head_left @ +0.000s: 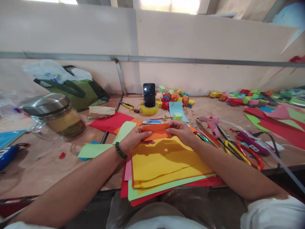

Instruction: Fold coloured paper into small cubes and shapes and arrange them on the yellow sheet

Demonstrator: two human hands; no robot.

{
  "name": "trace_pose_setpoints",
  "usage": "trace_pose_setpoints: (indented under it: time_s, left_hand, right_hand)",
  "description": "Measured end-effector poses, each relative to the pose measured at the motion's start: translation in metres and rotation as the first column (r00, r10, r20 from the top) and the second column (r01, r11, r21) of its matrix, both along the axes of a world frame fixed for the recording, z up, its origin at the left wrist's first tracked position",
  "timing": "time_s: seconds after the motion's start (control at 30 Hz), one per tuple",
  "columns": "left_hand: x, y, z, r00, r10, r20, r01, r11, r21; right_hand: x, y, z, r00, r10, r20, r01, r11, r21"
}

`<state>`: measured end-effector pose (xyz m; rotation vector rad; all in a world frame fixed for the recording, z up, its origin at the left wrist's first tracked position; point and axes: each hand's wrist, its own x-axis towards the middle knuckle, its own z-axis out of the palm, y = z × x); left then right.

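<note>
A folded piece of orange paper (156,132) is held level between both hands, above a stack of coloured paper sheets (164,159) with yellow on top. My left hand (137,136) pinches its left end, thumb in front; a green bead bracelet (120,150) circles that wrist. My right hand (181,131) grips the right end between thumb and fingers. Just behind the orange paper lies a blue and white tube (152,122), partly hidden. A light green paper cube (177,116) rests on a light blue paper strip (178,108) beyond my right hand.
A phone (149,94) stands in a yellow tape roll (149,109), beside piled paper cubes (176,97). At right are a pink glue gun (211,122), scissors (228,136) and red-handled pliers (252,156). A glass tea jar (62,121) and green bag (78,92) stand at left.
</note>
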<state>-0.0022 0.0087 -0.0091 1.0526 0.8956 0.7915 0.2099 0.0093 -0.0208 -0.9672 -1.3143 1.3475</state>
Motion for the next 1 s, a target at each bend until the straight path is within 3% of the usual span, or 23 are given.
trace_pose_setpoints:
  time_s: [0.33, 0.5, 0.73, 0.9, 1.0]
  left_hand:
    - [-0.002, 0.001, 0.001, 0.995, -0.034, 0.089, 0.028, 0.997, 0.074]
    - [-0.004, 0.001, 0.007, 0.989, -0.064, 0.137, 0.054, 0.996, 0.076]
    - [-0.017, 0.009, 0.004, 0.972, -0.232, 0.038, 0.233, 0.972, -0.037]
    - [-0.011, 0.001, 0.004, 0.876, -0.475, -0.089, 0.465, 0.878, -0.110]
    - [-0.006, -0.006, 0.006, 0.834, -0.534, -0.140, 0.527, 0.845, -0.087]
  right_hand:
    - [-0.001, 0.000, 0.001, 0.993, -0.031, -0.116, 0.015, 0.990, -0.137]
    - [-0.002, -0.001, 0.003, 0.987, 0.018, -0.161, -0.040, 0.990, -0.134]
    - [-0.002, -0.009, 0.001, 0.993, 0.051, 0.111, -0.068, 0.986, 0.151]
    - [-0.009, -0.019, 0.002, 0.941, 0.106, 0.322, -0.228, 0.900, 0.371]
    - [-0.010, -0.020, 0.000, 0.916, 0.114, 0.385, -0.288, 0.855, 0.432]
